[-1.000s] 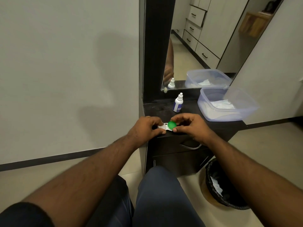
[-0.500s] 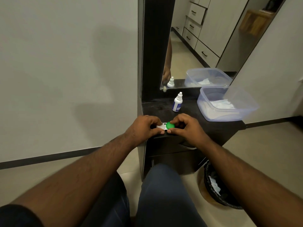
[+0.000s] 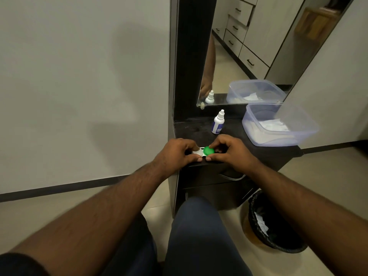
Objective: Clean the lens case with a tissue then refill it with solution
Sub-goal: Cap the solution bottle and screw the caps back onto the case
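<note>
The lens case (image 3: 203, 152) lies at the front edge of the dark dresser top (image 3: 195, 130); it has a white cap on the left and a green cap (image 3: 208, 150) on the right. My left hand (image 3: 175, 153) pinches the white-cap side. My right hand (image 3: 232, 151) grips the green cap between thumb and fingers. A white solution bottle (image 3: 218, 124) with a blue label stands upright behind the hands. White tissues (image 3: 274, 123) lie inside a clear plastic tub (image 3: 310, 132) at the right.
A mirror (image 3: 249, 46) in a dark frame rises behind the dresser top and reflects the bottle and tub. A black-lined bin (image 3: 278, 224) with crumpled paper stands on the floor at the right. My knees are under the dresser drawers.
Both hands stay on the case; my right fingers have shifted around the green cap and more of the white cap shows. The camera has dipped slightly.
</note>
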The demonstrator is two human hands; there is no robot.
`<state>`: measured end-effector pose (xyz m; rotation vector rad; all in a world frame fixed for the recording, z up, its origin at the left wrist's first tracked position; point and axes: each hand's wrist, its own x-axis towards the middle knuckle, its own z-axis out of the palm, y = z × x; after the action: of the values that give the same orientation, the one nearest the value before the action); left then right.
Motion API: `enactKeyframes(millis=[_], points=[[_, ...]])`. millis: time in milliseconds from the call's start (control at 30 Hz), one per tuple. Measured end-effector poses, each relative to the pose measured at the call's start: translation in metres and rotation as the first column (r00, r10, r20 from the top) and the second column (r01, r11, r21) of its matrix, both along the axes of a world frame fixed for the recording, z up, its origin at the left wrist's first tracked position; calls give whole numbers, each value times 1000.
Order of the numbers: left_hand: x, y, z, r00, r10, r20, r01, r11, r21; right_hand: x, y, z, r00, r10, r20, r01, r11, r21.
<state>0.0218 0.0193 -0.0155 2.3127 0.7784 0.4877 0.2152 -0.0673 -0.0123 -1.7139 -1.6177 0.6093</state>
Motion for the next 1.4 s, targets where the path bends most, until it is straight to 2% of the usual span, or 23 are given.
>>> enactKeyframes(millis=[100, 200, 367, 533, 800, 1067, 1300, 1400], points=[[-1, 0, -1, 1000, 4, 0, -4, 1000, 18, 1, 1, -2, 999, 30, -38, -29, 999, 32], [-1, 0, -2, 1000, 16, -4, -16, 1000, 10, 8, 1, 3, 986, 99, -132, -105, 993, -46], [-1, 0, -1, 1000, 13, 8, -13, 1000, 11, 2, 3, 3, 998, 22, -60, -26, 997, -66], [-1, -1, -1, 1000, 14, -12, -13, 1000, 12, 9, 4, 4, 991, 130, -42, -134, 984, -120], [-1, -3, -4, 1000, 11, 2, -11, 1000, 23, -1, 0, -3, 999, -25, -33, 23, 999, -47], [-3, -5, -7, 998, 25, 53, -29, 997, 73, -14, 0, -11, 985, -140, 102, 134, 989, 59], [-5, 1, -10, 999, -21, 45, 18, 997, 72, -10, 0, -4, 989, -82, 121, 82, 997, 10], [-3, 5, -14, 998, -38, 50, 35, 998, 57, -7, 3, -8, 990, -89, 106, 85, 996, 36]])
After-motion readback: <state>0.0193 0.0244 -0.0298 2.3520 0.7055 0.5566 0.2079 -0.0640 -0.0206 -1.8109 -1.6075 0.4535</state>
